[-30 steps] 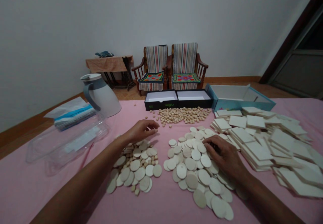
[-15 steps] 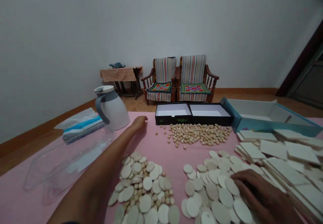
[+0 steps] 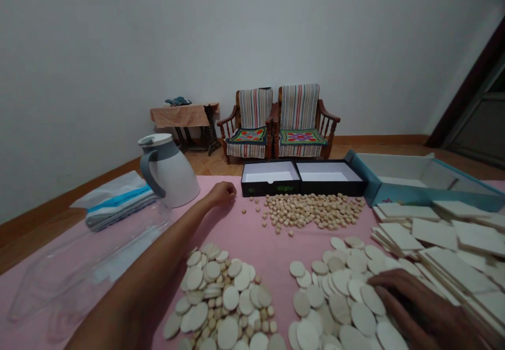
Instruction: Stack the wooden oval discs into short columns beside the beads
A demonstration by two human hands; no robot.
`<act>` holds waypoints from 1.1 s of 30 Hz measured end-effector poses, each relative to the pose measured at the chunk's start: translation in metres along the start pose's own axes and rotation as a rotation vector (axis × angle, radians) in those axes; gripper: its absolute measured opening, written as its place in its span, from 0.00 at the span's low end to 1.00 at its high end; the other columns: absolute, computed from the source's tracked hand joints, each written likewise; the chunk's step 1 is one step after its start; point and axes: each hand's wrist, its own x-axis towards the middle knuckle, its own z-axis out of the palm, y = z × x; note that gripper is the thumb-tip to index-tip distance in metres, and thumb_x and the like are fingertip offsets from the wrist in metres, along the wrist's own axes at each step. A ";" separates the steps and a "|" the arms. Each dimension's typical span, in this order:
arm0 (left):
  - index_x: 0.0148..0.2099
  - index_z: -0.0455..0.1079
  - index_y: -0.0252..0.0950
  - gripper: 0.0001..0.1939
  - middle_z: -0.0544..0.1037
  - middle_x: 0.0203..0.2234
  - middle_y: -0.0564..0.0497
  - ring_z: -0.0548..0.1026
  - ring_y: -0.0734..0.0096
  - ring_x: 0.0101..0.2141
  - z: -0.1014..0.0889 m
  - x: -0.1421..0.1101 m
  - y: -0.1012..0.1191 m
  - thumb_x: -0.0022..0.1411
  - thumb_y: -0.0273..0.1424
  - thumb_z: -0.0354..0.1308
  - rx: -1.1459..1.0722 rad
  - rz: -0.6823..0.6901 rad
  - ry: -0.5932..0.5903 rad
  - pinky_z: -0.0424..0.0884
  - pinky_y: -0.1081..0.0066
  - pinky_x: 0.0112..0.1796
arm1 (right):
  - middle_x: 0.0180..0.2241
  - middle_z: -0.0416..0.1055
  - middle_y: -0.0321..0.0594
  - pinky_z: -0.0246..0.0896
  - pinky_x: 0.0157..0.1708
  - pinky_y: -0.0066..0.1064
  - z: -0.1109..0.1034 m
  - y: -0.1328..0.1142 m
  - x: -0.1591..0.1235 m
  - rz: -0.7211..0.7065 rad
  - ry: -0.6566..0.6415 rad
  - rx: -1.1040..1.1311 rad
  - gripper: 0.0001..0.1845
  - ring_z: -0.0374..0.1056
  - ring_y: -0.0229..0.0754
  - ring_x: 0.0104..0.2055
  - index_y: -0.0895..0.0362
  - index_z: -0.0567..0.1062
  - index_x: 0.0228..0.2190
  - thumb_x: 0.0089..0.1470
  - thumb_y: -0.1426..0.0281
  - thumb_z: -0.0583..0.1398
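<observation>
My left hand point(image 3: 224, 193) is stretched far forward over the cloth, just left of the black box point(image 3: 272, 187). Its fingers are curled in, and whether anything lies between them is hidden. My right hand point(image 3: 414, 300) rests at the right edge of a pile of round wooden discs point(image 3: 341, 308), fingers extended over them. Another heap of wooden discs point(image 3: 231, 297), mixed with small wooden cubes, lies under the left forearm's right side. More small wooden cubes point(image 3: 311, 210) are spread in front of the black box, a few of them loose near my left hand.
Square wooden boards point(image 3: 453, 260) are piled at the right, before a light-blue box point(image 3: 426, 195). At left stand a white-grey jug point(image 3: 175, 176), a tissue pack point(image 3: 122, 203) and a clear plastic tray point(image 3: 90, 271). Everything sits on a pink cloth point(image 3: 272, 250).
My left hand has shifted slightly right, closer to the black box, and its fingers are more curled. My right hand stays on the discs. The view has moved a little.
</observation>
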 end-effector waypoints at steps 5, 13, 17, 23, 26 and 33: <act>0.34 0.75 0.34 0.05 0.78 0.26 0.53 0.74 0.74 0.26 0.019 -0.031 0.035 0.54 0.27 0.58 -0.126 0.125 -0.042 0.68 0.77 0.30 | 0.34 0.74 0.39 0.69 0.31 0.27 -0.009 0.001 0.003 -0.089 -0.050 -0.013 0.08 0.72 0.42 0.35 0.51 0.74 0.35 0.56 0.62 0.56; 0.23 0.72 0.33 0.04 0.75 0.20 0.53 0.73 0.70 0.26 0.032 -0.040 0.079 0.44 0.21 0.60 -0.228 0.231 0.011 0.67 0.74 0.32 | 0.35 0.73 0.38 0.67 0.35 0.29 -0.011 -0.004 0.004 -0.030 -0.113 -0.016 0.09 0.71 0.41 0.37 0.52 0.72 0.35 0.59 0.64 0.54; 0.32 0.75 0.31 0.05 0.78 0.25 0.49 0.74 0.71 0.26 0.031 -0.030 0.100 0.50 0.26 0.60 -0.361 0.254 0.054 0.70 0.73 0.31 | 0.35 0.73 0.38 0.66 0.36 0.30 -0.011 -0.004 0.004 -0.025 -0.122 0.005 0.09 0.70 0.41 0.37 0.52 0.72 0.36 0.59 0.65 0.53; 0.46 0.73 0.30 0.15 0.79 0.42 0.43 0.77 0.68 0.39 0.010 -0.040 0.107 0.57 0.30 0.55 -0.481 0.309 0.104 0.72 0.70 0.41 | 0.35 0.73 0.40 0.65 0.36 0.32 -0.013 -0.006 0.005 -0.037 -0.132 0.002 0.09 0.69 0.42 0.38 0.54 0.72 0.35 0.60 0.66 0.52; 0.40 0.75 0.31 0.12 0.80 0.36 0.45 0.77 0.67 0.35 0.001 -0.065 0.098 0.56 0.31 0.55 -0.455 0.296 0.051 0.72 0.71 0.38 | 0.35 0.73 0.40 0.64 0.36 0.32 -0.016 -0.009 0.006 -0.031 -0.127 -0.004 0.10 0.69 0.42 0.37 0.54 0.72 0.35 0.59 0.66 0.52; 0.37 0.77 0.34 0.10 0.79 0.29 0.50 0.74 0.71 0.28 -0.012 -0.149 0.098 0.52 0.30 0.59 -0.162 0.284 -0.250 0.66 0.76 0.30 | 0.35 0.73 0.41 0.64 0.35 0.32 -0.020 -0.012 0.007 -0.035 -0.130 -0.023 0.10 0.69 0.43 0.37 0.54 0.73 0.35 0.58 0.66 0.53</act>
